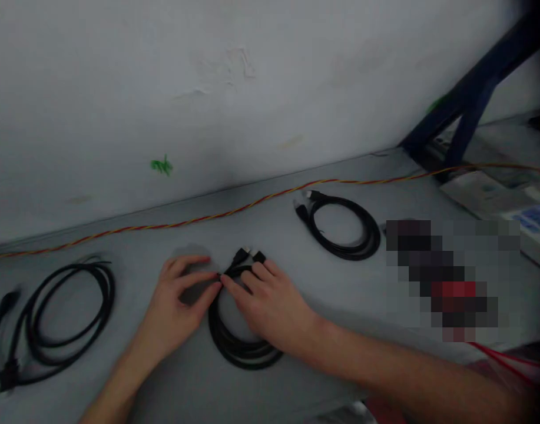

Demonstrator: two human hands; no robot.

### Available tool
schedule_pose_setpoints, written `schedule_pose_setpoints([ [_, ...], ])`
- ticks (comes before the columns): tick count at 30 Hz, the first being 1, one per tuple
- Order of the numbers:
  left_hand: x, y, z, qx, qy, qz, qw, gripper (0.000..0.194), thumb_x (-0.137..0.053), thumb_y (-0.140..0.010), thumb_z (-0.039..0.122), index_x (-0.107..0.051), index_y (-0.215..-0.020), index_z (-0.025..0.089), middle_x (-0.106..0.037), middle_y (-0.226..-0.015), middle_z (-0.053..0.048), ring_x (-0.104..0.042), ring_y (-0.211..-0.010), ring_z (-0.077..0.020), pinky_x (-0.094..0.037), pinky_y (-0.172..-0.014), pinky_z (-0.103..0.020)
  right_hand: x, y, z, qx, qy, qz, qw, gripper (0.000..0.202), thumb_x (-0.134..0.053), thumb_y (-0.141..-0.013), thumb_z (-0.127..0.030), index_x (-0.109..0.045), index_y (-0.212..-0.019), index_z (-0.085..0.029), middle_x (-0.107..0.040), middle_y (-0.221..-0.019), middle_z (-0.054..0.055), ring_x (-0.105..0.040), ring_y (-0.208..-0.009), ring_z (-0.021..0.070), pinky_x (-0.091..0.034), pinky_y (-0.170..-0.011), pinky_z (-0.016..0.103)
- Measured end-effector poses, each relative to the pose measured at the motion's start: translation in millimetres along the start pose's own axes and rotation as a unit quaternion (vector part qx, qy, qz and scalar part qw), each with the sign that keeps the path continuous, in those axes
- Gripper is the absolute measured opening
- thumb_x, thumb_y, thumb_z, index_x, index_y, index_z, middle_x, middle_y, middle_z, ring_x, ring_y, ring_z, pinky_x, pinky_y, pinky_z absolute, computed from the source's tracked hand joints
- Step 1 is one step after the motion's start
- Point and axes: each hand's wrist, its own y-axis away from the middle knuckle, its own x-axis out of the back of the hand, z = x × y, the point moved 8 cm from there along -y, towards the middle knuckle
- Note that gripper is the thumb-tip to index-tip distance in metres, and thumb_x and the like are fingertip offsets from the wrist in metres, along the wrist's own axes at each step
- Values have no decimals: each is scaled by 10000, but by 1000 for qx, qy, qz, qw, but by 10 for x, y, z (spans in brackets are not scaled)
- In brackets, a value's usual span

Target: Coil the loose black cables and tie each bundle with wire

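Note:
A coiled black cable (247, 359) with HDMI-like plugs (241, 255) lies on the grey table before me. At the coil's upper left, the thumb and index finger of my left hand (175, 300) pinch a thin black tie, of which only a tiny dark bit shows. My right hand (272, 300) is laid over the coil's upper right side, fingers curled around the cable just below the plugs. Its index fingertip meets my left fingertips at the tie. Part of the coil is hidden beneath the right hand.
A looser black cable coil (111, 288) lies at the left; another neat coil (371, 235) is at the back right. A twisted red-yellow wire (185, 223) runs along the wall (270, 106). A blurred-out object (446, 277), a dark blue metal frame (464, 112) and papers (530, 218) are at the right.

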Motion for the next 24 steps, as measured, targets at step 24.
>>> schedule_pose_setpoints([
  [24, -23, 152, 363, -178, -65, 54, 980, 202, -727, -907, 148, -776, -1066, 263, -812, -1047, -15, -754, -890, -179, -594, -839, -338, 57, -83, 146, -29, -131, -38, 990, 337, -594, -992, -140, -689, -1313, -170, -742, -991, 77, -622, -973, 232, -443, -957, 377],
])
